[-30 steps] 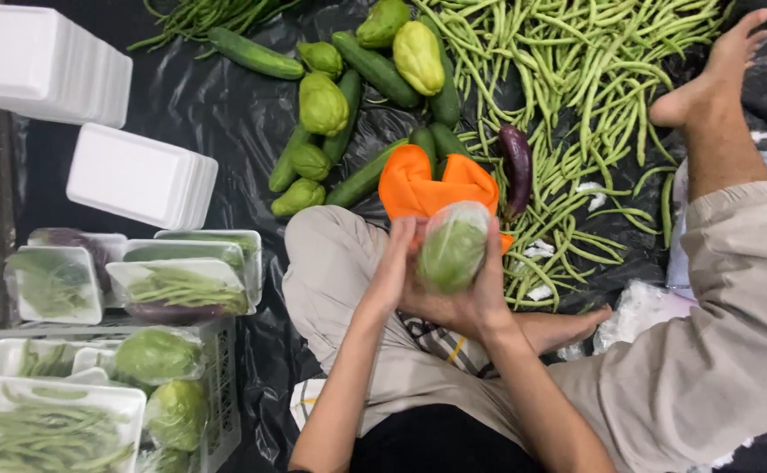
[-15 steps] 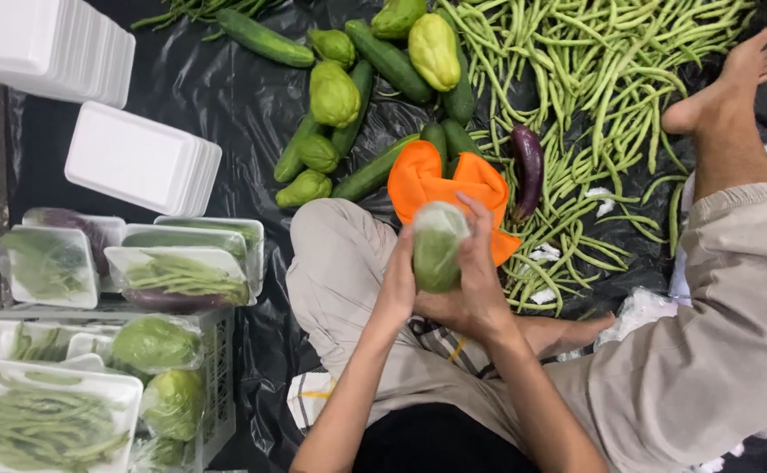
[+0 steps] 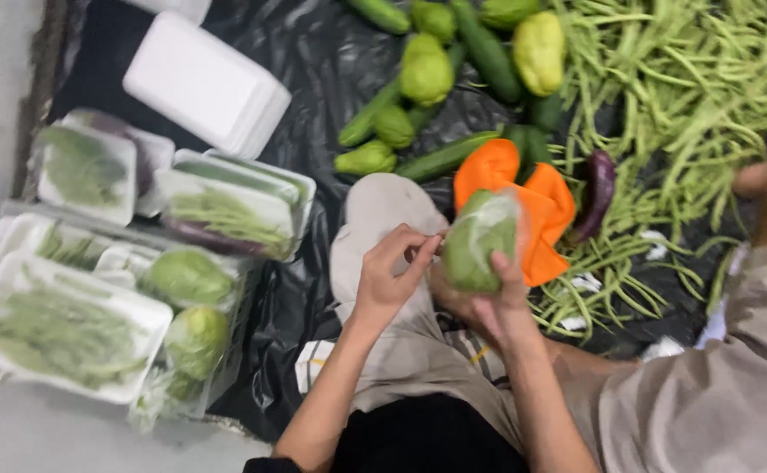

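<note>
Head view: right hand (image 3: 489, 302) grasps wrapped green vegetable (image 3: 478, 241); left hand (image 3: 390, 271) pinches wrap edge.

The person's two hands sit at the middle of the frame over a beige-trousered knee (image 3: 383, 210), and the only open ground near them is the strip of crumpled black plastic sheet (image 3: 313, 79) running from the upper middle down the centre-left. That strip is hemmed on the left by a stack of white foam trays (image 3: 204, 83) and by film-wrapped white trays of green vegetables (image 3: 235, 206), which fill the left and lower left. Toward the top lie loose green cucumbers and pale chayotes (image 3: 427, 70), just right of the hands an orange cloth (image 3: 532, 201) and a dark purple aubergine (image 3: 598, 188), and beyond them a dense heap of green beans (image 3: 690, 96) covers the upper right.
</note>
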